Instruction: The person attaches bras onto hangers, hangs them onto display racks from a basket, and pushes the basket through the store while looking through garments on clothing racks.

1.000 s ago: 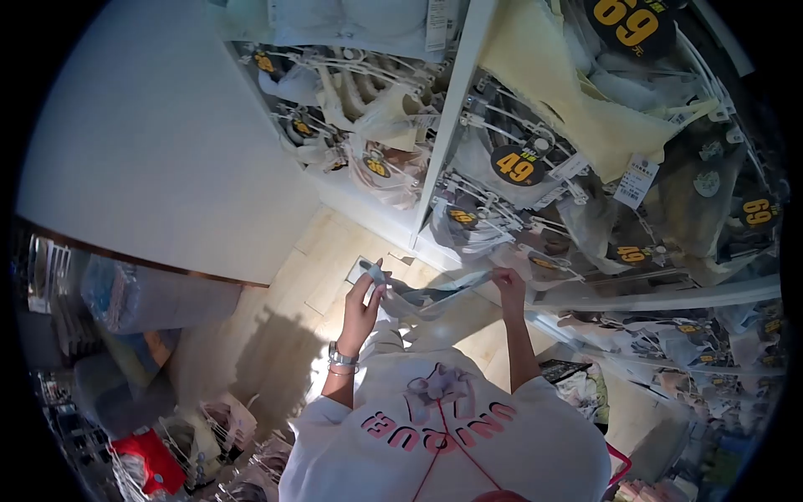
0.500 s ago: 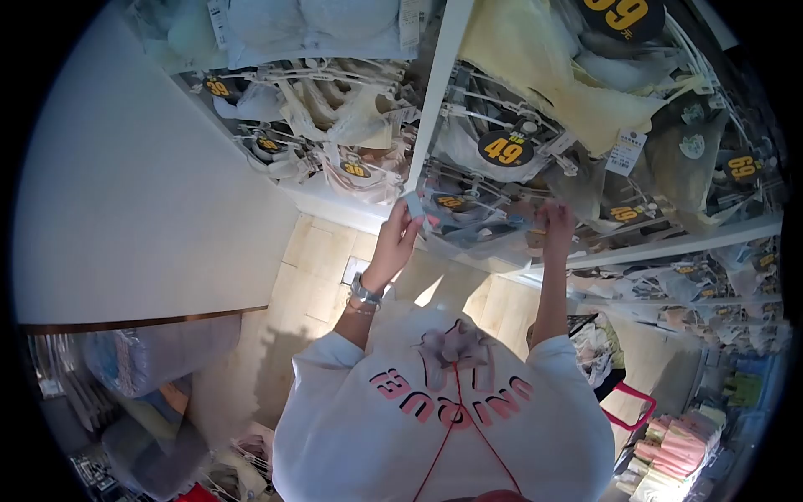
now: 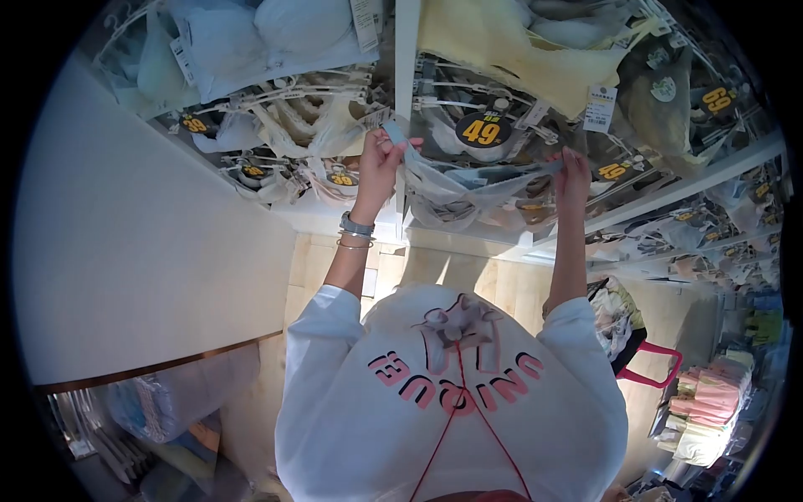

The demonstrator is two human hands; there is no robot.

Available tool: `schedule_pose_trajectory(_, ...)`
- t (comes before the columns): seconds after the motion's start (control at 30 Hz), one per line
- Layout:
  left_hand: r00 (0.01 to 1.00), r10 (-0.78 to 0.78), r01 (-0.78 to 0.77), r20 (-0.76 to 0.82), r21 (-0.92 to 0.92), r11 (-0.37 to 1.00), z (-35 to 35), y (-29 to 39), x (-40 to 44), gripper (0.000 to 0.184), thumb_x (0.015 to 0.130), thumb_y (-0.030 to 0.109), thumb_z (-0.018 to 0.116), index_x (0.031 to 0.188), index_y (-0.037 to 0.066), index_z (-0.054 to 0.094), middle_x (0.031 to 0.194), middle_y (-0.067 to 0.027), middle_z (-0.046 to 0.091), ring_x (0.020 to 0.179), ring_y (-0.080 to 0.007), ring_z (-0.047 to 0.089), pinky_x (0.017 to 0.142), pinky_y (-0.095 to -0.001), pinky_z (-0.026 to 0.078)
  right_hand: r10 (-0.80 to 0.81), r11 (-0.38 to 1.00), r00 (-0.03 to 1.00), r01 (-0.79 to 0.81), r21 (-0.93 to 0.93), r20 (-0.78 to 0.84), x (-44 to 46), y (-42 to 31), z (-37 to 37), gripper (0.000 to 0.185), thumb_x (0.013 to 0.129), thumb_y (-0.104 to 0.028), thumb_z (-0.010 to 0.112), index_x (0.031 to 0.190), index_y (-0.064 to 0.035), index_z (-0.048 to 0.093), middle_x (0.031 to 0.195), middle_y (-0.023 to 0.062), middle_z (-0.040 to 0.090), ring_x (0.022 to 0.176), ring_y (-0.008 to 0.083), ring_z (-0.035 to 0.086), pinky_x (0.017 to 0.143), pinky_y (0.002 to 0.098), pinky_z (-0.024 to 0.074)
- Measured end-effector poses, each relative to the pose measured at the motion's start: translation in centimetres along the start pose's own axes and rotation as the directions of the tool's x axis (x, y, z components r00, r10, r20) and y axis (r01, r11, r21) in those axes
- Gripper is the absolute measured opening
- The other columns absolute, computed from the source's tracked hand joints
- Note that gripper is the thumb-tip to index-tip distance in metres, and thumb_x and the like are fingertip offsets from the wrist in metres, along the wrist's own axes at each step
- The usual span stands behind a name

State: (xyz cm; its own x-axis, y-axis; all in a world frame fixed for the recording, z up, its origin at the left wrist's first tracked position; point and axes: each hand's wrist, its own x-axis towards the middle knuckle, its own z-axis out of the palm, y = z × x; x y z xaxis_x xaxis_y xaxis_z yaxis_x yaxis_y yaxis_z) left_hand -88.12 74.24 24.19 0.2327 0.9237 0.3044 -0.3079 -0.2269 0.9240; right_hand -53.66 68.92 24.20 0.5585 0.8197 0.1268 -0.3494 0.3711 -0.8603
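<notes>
A pale grey-blue bra hangs stretched between my two hands, in front of the lower rack. My left hand pinches one end of it, where a light blue strip sticks up past the fingers. At the other end, my right hand has its fingers closed on the fabric. Just behind the bra is a rack of bras on white hangers with a round black "49" price sign. The bra hides part of the lower hangers.
A white upright panel divides the racks. Above to the right hangs a yellow bra, a white paper tag by its edge. A white wall stands at left. On the right are a pink-framed item and folded pink garments.
Both hands have risen and moved farther out toward the rack. The bra is now spread wider and shows more clearly between them. The camera view has shifted slightly.
</notes>
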Motion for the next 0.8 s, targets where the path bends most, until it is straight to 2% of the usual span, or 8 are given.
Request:
schedule_pose_trajectory(0.03, 1.000, -0.006, 0.006, 0.000, -0.002, 1.000, -0.1, -0.2, 0.5, 0.017, 0.094, 0.002, 0.042, 0.106, 0.001, 0.030, 0.104, -0.0218, 0.064, 0.090, -0.0207, 0.064, 0.080, -0.0282, 0.050, 0.001, 1.000, 1.000, 0.000, 0.015, -0.029, 0.4, 0.0, -0.1, 0.011, 0.090, -0.009, 0.056, 0.097, -0.0005, 0.057, 0.078, 0.0053, 0.056, 0.071, 0.0133, 0.056, 0.068, 0.0260, 0.0459)
schedule_pose_trajectory(0.13, 1.000, -0.027, 0.027, 0.003, -0.035, 0.999, 0.1, 0.2, 1.7, 0.017, 0.094, 0.002, 0.042, 0.107, 0.001, 0.030, 0.105, -0.0223, 0.063, 0.091, -0.0219, 0.064, 0.079, -0.0293, 0.051, 0.007, 1.000, 0.989, -0.005, -0.014, 0.145, 1.9, 0.2, -0.8, 0.018, 0.088, -0.015, 0.061, 0.100, -0.0010, 0.057, 0.077, 0.0049, 0.056, 0.064, 0.0090, 0.049, 0.056, 0.0219, 0.0384)
schedule_pose_trajectory(0.23, 1.000, -0.030, 0.031, 0.003, -0.038, 0.999, 0.1, 0.6, 2.4, 0.019, 0.094, 0.003, 0.043, 0.107, 0.002, 0.030, 0.105, -0.0224, 0.063, 0.090, -0.0232, 0.065, 0.076, -0.0304, 0.053, -0.109, 0.899, 0.990, 0.134, -0.417, 0.085, 2.3, -0.1, 0.8, 0.028, 0.084, -0.021, 0.066, 0.105, -0.0038, 0.058, 0.072, 0.0010, 0.052, 0.059, 0.0064, 0.042, 0.053, 0.0213, 0.0354)
schedule_pose_trajectory(0.33, 1.000, -0.027, 0.026, -0.003, -0.069, 0.997, -0.1, -0.1, 3.1, 0.021, 0.093, 0.003, 0.045, 0.106, 0.003, 0.029, 0.104, -0.0226, 0.063, 0.088, -0.0246, 0.066, 0.073, -0.0313, 0.054, -0.069, 0.746, 0.987, 0.149, -0.649, 0.147, 2.6, -0.5, 2.1, 0.037, 0.081, -0.026, 0.069, 0.111, -0.0080, 0.058, 0.071, -0.0023, 0.051, 0.056, 0.0053, 0.040, 0.050, 0.0213, 0.0338)
schedule_pose_trajectory(0.43, 0.999, -0.027, 0.025, -0.031, -0.069, 0.997, -0.4, -0.3, 3.5, 0.024, 0.092, 0.003, 0.047, 0.106, 0.003, 0.028, 0.102, -0.0232, 0.064, 0.085, -0.0259, 0.066, 0.070, -0.0318, 0.055, 0.025, 0.737, 0.985, 0.099, -0.669, 0.172, 2.4, -0.5, 3.2, 0.040, 0.080, -0.029, 0.071, 0.112, -0.0087, 0.059, 0.069, -0.0049, 0.050, 0.054, 0.0051, 0.039, 0.049, 0.0217, 0.0328)
schedule_pose_trajectory(0.53, 0.996, -0.035, 0.028, -0.081, -0.088, 0.996, -0.4, -0.1, 3.7, 0.027, 0.091, 0.003, 0.049, 0.107, 0.003, 0.027, 0.101, -0.0235, 0.064, 0.083, -0.0263, 0.066, 0.069, -0.0313, 0.055, 0.104, 0.842, 0.990, -0.035, -0.539, 0.098, 3.7, 0.4, 2.1, 0.036, 0.084, -0.019, 0.066, 0.117, -0.0068, 0.056, 0.068, -0.0072, 0.047, 0.052, 0.0016, 0.034, 0.046, 0.0197, 0.0247)
schedule_pose_trajectory(0.63, 0.990, -0.047, 0.037, -0.132, -0.079, 0.996, 0.1, 0.5, 3.6, 0.031, 0.091, 0.003, 0.051, 0.109, 0.002, 0.025, 0.100, -0.0235, 0.064, 0.082, -0.0260, 0.066, 0.067, -0.0306, 0.055, 0.056, 0.829, 0.995, 0.000, -0.559, 0.083, 4.5, 1.1, 1.2, 0.041, 0.079, -0.032, 0.072, 0.110, -0.0084, 0.061, 0.067, -0.0066, 0.047, 0.055, 0.0035, 0.037, 0.049, 0.0206, 0.0300)
schedule_pose_trajectory(0.8, 0.986, -0.057, 0.053, -0.155, -0.028, 0.998, 0.6, 0.8, 2.8, 0.038, 0.090, 0.007, 0.053, 0.116, -0.002, 0.027, 0.102, -0.0223, 0.064, 0.084, -0.0242, 0.066, 0.070, -0.0309, 0.055, 0.077, 0.879, 0.987, 0.000, -0.476, 0.142, 4.5, 0.9, 1.4, 0.031, 0.085, -0.022, 0.064, 0.112, -0.0070, 0.057, 0.064, -0.0074, 0.043, 0.050, 0.0020, 0.032, 0.044, 0.0202, 0.0231)
